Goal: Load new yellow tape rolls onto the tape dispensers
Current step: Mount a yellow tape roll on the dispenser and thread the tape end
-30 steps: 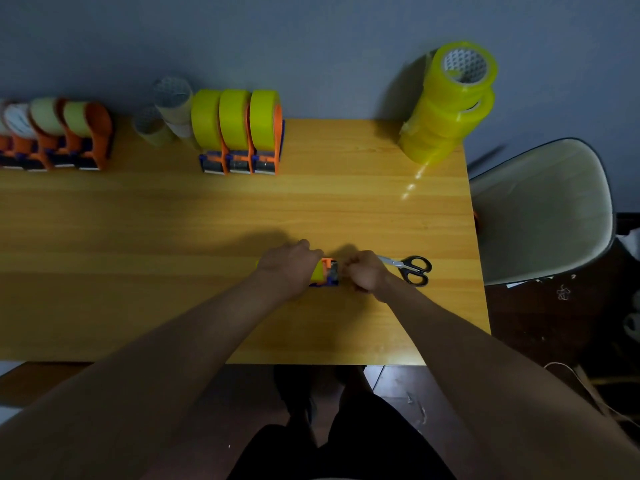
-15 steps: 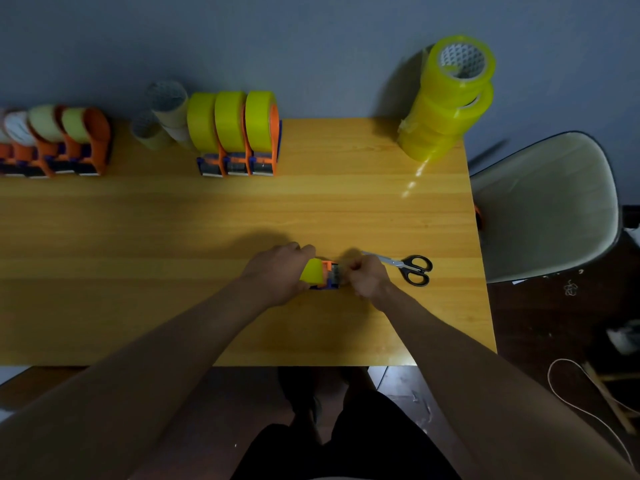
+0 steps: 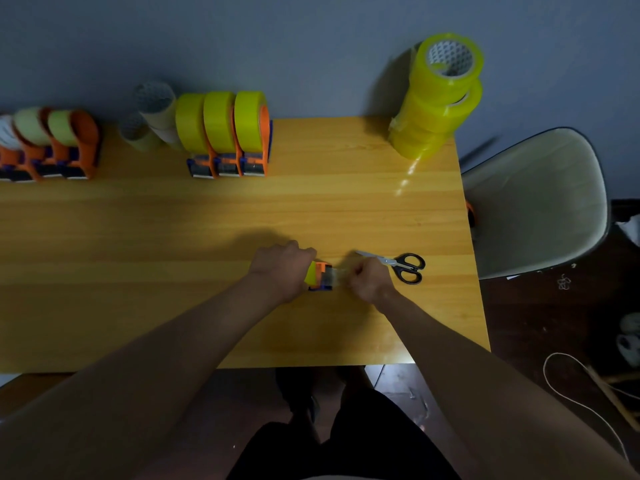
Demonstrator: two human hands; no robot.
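Note:
My left hand [image 3: 282, 268] grips an orange and blue tape dispenser [image 3: 321, 277] with a yellow roll on it, near the table's front middle. Most of the roll is hidden under that hand. My right hand [image 3: 369, 277] pinches the clear tape end [image 3: 338, 274] just right of the dispenser's mouth. Three dispensers with full yellow rolls [image 3: 225, 133] stand side by side at the back. A stack of new yellow tape rolls [image 3: 436, 102] rises at the back right corner.
Black-handled scissors [image 3: 401, 265] lie just right of my right hand. Dispensers with thin, pale rolls [image 3: 48, 143] stand at the back left, with empty cardboard cores [image 3: 152, 112] beside them. A pale chair [image 3: 536, 202] sits off the wooden table's [image 3: 138, 237] right edge.
My right hand has moved a little to the right, away from the dispenser, drawing a short length of tape out. The left hand keeps its hold on the dispenser.

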